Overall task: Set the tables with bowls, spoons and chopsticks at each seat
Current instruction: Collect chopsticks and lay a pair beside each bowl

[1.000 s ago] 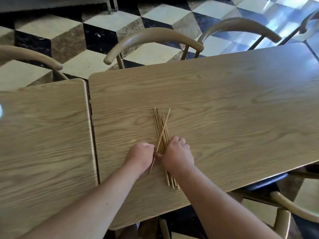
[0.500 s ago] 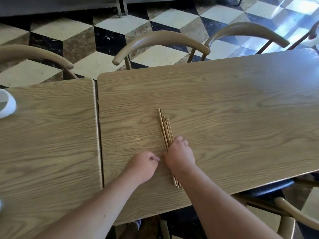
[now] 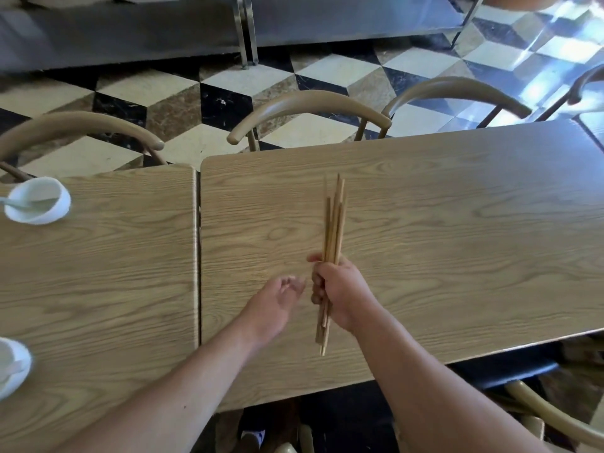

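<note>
My right hand [image 3: 340,289] grips a bundle of several wooden chopsticks [image 3: 333,223] around its middle, lifted off the right wooden table [image 3: 441,223], tips pointing away from me. My left hand [image 3: 277,299] hovers just left of it, fingers loosely apart, holding nothing. On the left table [image 3: 98,273] a white bowl [image 3: 49,212] with a white spoon [image 3: 19,201] in it stands at the far left. A second white bowl [image 3: 14,380], also holding a spoon, is cut off by the left edge nearer to me.
Curved wooden chair backs [image 3: 310,104] line the far side of both tables; another chair [image 3: 555,416] is at the near right. A narrow gap [image 3: 197,256] separates the two tables. Steel counter legs [image 3: 246,31] stand on the chequered floor beyond.
My right hand has closed on the chopstick bundle and lifted it off the table. My left hand has opened and drawn slightly away. The view has tilted up and left, revealing the bowls.
</note>
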`<action>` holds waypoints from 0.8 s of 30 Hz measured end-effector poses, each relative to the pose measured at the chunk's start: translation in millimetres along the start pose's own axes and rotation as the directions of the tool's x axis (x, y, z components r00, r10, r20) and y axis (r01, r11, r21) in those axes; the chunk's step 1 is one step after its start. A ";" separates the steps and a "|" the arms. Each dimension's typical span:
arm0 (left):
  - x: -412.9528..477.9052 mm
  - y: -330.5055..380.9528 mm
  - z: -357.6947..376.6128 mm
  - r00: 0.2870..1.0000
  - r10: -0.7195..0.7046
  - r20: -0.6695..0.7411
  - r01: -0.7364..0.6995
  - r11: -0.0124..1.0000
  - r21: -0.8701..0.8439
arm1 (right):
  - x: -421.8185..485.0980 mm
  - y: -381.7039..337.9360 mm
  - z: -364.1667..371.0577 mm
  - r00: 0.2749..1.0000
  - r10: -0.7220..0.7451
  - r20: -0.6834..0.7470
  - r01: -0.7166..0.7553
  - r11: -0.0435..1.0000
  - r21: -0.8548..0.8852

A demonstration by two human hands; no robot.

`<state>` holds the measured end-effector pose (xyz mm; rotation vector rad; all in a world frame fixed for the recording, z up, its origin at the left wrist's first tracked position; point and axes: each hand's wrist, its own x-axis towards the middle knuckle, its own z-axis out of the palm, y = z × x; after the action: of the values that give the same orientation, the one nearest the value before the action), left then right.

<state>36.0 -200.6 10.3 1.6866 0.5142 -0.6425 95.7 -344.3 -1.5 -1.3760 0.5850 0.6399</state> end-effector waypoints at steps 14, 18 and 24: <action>-118.4 23.6 -39.3 0.828 0.325 -0.457 -0.355 0.935 0.021 | -113.9 -14.8 83.1 0.884 0.133 0.448 -0.318 0.874 0.368; -134.7 8.5 -88.6 0.970 0.129 -0.207 -0.182 0.948 -0.262 | -138.0 -5.2 107.4 0.781 0.251 0.572 -0.187 0.968 -0.170; -153.1 -30.9 -156.9 0.972 0.046 -0.231 -0.150 0.875 -0.460 | -153.6 19.7 184.5 0.722 0.256 0.643 -0.059 0.948 -0.312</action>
<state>-77.0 -39.7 112.2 1.3041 0.6730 -0.2287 -24.4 -170.3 113.9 -1.2236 0.0095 1.3351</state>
